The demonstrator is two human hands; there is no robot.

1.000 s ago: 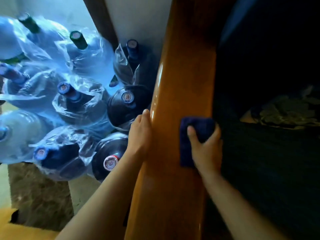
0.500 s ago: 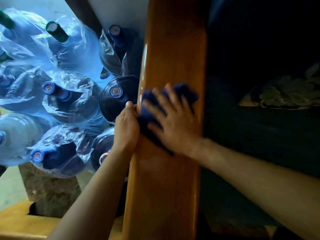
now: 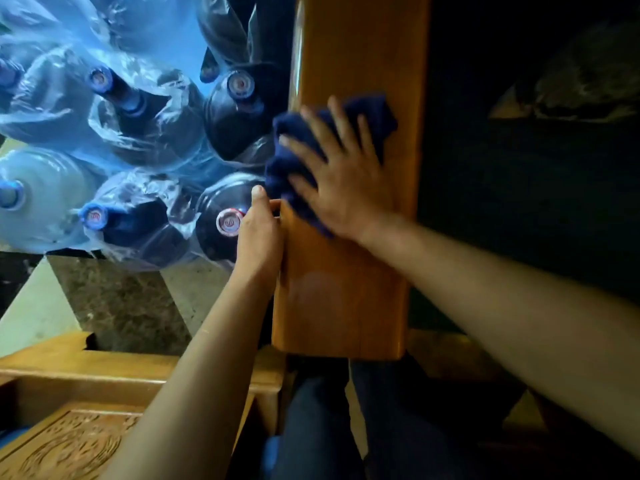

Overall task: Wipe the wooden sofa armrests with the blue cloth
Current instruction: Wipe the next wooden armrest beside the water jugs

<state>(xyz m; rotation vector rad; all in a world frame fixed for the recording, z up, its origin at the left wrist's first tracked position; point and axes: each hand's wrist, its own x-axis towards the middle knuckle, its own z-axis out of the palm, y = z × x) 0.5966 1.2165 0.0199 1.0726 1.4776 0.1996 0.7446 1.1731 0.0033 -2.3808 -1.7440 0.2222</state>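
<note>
Nearest the camera, dark trouser legs (image 3: 322, 427) are seen below both forearms, and a carved wooden table (image 3: 69, 441) is found down and to the left of the left arm. A stone-patterned floor (image 3: 114, 306) is seen beyond the table, left of the left forearm.

Between the two arms, the near end of the wooden armrest (image 3: 343, 299) is seen, a broad glossy plank running away from the camera. The left hand (image 3: 258, 233) is laid against the armrest's left edge, with the thumb raised beside the cloth; whether the fingers are curled round the edge cannot be told, since they are hidden behind the wood.

Just beyond it, the right hand (image 3: 341, 181) is pressed flat on the blue cloth (image 3: 298, 168), fingers straight and spread wide. The cloth is held bunched against the top of the armrest, with its left part hanging over the left edge, close to the left thumb.

To the left of both hands, large water bottles (image 3: 239, 109) wrapped in clear plastic are packed together, their caps facing upward. To the right of the right arm, a dark sofa seat (image 3: 519, 202) is seen, with little detail made out.
</note>
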